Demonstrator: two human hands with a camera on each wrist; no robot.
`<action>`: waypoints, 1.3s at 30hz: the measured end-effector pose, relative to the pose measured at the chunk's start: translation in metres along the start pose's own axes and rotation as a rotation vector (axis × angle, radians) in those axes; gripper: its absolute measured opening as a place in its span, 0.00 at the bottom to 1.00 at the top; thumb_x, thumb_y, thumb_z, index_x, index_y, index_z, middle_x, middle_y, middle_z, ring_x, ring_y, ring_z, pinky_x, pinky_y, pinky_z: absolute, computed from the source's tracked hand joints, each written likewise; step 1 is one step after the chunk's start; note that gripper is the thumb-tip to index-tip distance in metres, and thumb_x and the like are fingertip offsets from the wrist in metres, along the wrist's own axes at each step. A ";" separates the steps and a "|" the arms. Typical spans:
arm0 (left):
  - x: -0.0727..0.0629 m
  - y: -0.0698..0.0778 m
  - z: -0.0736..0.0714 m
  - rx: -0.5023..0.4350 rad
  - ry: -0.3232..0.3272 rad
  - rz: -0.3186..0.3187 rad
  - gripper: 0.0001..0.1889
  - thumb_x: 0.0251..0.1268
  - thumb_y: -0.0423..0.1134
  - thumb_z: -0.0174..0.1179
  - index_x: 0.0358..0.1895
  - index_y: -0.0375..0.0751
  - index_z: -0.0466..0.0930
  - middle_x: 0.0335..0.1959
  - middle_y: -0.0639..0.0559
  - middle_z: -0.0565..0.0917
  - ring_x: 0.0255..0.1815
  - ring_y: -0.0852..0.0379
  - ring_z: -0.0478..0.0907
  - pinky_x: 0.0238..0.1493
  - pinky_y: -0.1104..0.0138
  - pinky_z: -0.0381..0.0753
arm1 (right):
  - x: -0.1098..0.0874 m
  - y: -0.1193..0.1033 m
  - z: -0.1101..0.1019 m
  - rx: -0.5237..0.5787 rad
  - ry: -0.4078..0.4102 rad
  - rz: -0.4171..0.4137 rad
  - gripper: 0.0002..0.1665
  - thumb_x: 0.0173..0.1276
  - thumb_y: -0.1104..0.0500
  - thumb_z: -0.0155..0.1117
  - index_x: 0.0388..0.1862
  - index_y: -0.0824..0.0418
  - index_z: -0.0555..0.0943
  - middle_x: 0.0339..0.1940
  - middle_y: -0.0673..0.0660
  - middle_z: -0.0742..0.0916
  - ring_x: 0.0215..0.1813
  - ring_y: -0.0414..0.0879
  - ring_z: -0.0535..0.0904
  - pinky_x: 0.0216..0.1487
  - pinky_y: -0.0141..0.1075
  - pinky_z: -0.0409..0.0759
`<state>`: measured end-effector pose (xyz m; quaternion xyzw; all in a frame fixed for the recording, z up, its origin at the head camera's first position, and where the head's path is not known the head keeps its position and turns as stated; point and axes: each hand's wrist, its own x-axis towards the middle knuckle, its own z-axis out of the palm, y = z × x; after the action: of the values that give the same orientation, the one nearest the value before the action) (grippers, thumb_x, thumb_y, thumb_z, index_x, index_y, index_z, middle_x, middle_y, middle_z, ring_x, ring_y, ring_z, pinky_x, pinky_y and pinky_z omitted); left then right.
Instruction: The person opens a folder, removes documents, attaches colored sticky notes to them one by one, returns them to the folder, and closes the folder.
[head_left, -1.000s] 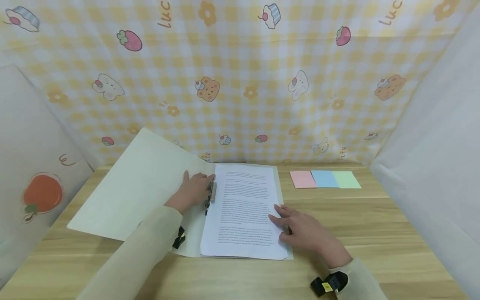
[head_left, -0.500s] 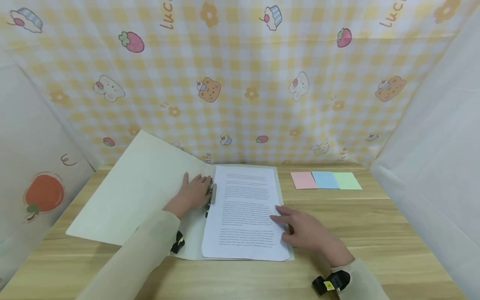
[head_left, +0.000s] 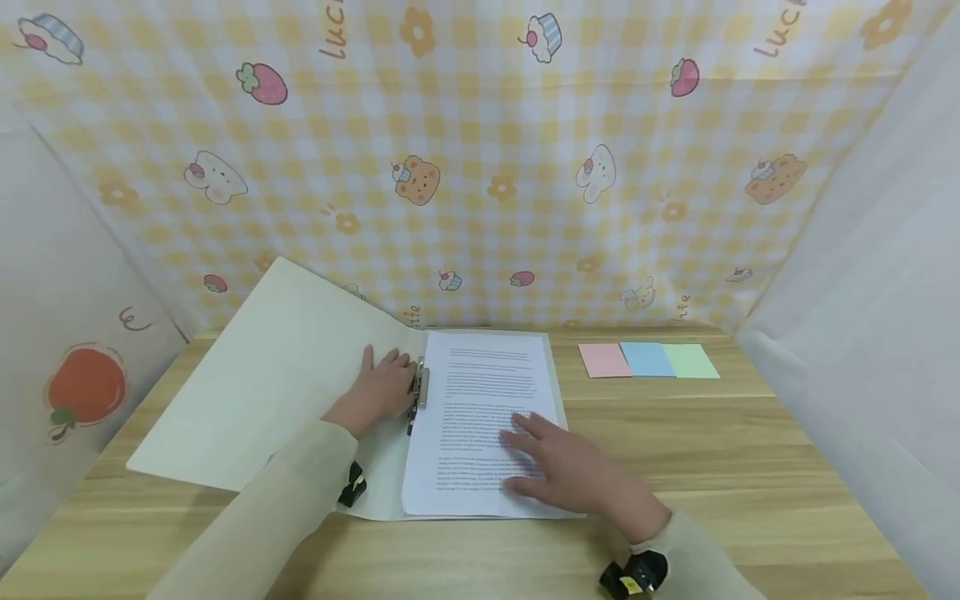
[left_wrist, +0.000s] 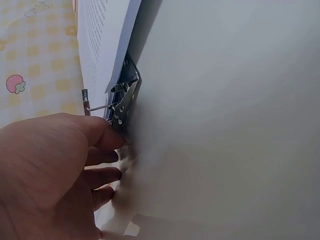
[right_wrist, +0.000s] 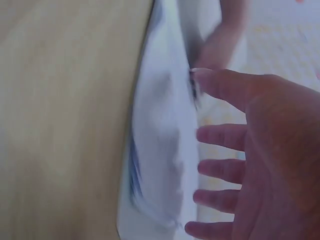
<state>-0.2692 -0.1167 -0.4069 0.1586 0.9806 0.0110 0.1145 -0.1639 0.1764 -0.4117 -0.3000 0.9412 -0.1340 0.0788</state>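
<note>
I see gingham curtain at twelve, wood-grain table, left hand loose at lever-clip, right hand splayed over printout.

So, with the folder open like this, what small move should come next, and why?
I'd probably have the right hand press flat on the papers to steady them: its fingers are spread over their lower right part, while the left hand is at the metal clip along their left edge.

Screened workspace | gingham backdrop | white side panels | wooden tabletop
</note>
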 end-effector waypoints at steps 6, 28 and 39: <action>-0.006 -0.001 0.000 -0.025 0.010 0.009 0.30 0.74 0.41 0.55 0.73 0.28 0.65 0.79 0.30 0.59 0.83 0.30 0.46 0.80 0.35 0.35 | 0.012 -0.014 0.014 -0.021 -0.066 0.022 0.47 0.67 0.26 0.58 0.79 0.44 0.65 0.83 0.60 0.63 0.81 0.69 0.56 0.73 0.69 0.64; -0.107 0.006 0.022 0.211 0.193 0.065 0.29 0.67 0.56 0.62 0.67 0.47 0.78 0.76 0.35 0.68 0.79 0.30 0.57 0.77 0.30 0.44 | 0.005 -0.004 0.020 -0.047 -0.036 0.053 0.45 0.66 0.26 0.59 0.78 0.42 0.67 0.82 0.59 0.65 0.82 0.69 0.56 0.73 0.72 0.60; -0.115 -0.025 0.038 0.135 0.249 0.158 0.38 0.65 0.71 0.54 0.73 0.55 0.71 0.78 0.41 0.66 0.80 0.33 0.57 0.76 0.30 0.47 | -0.009 0.010 0.017 -0.005 -0.026 0.042 0.46 0.65 0.26 0.59 0.77 0.43 0.68 0.82 0.60 0.65 0.81 0.71 0.56 0.72 0.73 0.59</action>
<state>-0.1621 -0.1767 -0.4198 0.2401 0.9702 -0.0264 -0.0201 -0.1583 0.1858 -0.4301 -0.2821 0.9465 -0.1257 0.0932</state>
